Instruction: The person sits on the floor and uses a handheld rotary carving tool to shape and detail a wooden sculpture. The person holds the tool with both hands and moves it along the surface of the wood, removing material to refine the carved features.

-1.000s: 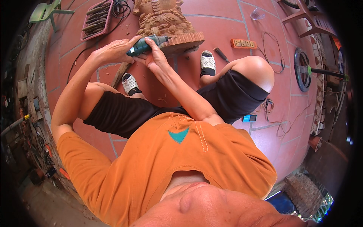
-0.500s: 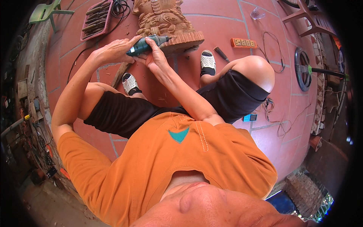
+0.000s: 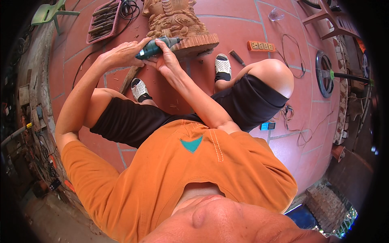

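Observation:
Both my hands are on a teal rotary tool point(image 3: 149, 49) with a dark grey nose and a thin bit. My left hand point(image 3: 126, 52) wraps round its rear end from the left. My right hand point(image 3: 166, 61) grips the body nearer the nose, thumb across the top and palm partly turned up. The bit points right, at the near left edge of the base of a carved wooden statue point(image 3: 174, 24); whether it touches the wood I cannot tell. The statue's upper part lies outside the view.
A pink basket point(image 3: 89, 39) of chisel-like hand tools stands at the far left, beside a coiled black cable point(image 3: 129, 9). An orange power strip point(image 3: 261, 46), a wood-handled tool point(image 3: 237, 57) and a mobile phone point(image 3: 268, 126) lie on the tiles to the right. A wood strip point(image 3: 129, 80) lies near my left foot.
The tool's nose has tilted very slightly at the statue's base. Both hands keep their grip in nearly the same place.

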{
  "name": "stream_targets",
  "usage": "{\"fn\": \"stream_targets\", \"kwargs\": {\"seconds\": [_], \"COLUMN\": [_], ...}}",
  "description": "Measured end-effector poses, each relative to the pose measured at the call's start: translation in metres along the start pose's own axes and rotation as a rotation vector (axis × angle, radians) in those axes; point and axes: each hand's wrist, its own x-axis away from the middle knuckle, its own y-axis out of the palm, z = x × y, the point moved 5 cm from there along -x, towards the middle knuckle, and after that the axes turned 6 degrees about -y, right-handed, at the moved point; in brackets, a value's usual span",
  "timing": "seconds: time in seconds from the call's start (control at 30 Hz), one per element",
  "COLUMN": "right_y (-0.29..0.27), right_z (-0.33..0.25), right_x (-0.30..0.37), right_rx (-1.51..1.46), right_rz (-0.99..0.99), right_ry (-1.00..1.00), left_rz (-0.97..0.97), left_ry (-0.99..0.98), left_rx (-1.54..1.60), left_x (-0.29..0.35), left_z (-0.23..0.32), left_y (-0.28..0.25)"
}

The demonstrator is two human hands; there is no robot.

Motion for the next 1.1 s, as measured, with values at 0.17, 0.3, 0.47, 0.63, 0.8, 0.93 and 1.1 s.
{"fn": "stream_targets", "kwargs": {"seconds": [0.17, 0.3, 0.47, 0.63, 0.8, 0.93, 1.1], "right_y": [0.002, 0.003, 0.002, 0.003, 0.001, 0.001, -0.003], "right_z": [0.0, 0.001, 0.003, 0.003, 0.003, 0.003, 0.005], "right_x": [0.002, 0.004, 0.007, 0.01, 0.008, 0.006, 0.002], "right_rx": [0.021, 0.017, 0.016, 0.008, 0.013, 0.014, -0.004], "right_rz": [0.018, 0.023, 0.035, 0.039, 0.034, 0.022, 0.004], "right_ry": [-0.031, -0.042, -0.058, -0.069, -0.065, -0.061, -0.021], "left_rz": [-0.014, -0.002, 0.022, 0.027, 0.019, -0.004, -0.014], "left_ry": [-0.003, 0.035, 0.078, 0.108, 0.085, 0.035, 0.006], "left_rx": [-0.003, 0.016, 0.012, 0.014, 0.024, 0.031, 0.012], "left_x": [0.0, 0.0, 0.0, 0.0, 0.001, 0.001, 0.001], "left_z": [0.002, 0.001, -0.002, -0.001, 0.001, 0.001, 0.0], "left_y": [-0.002, -0.001, 0.001, 0.002, 0.001, 0.0, 0.0]}}
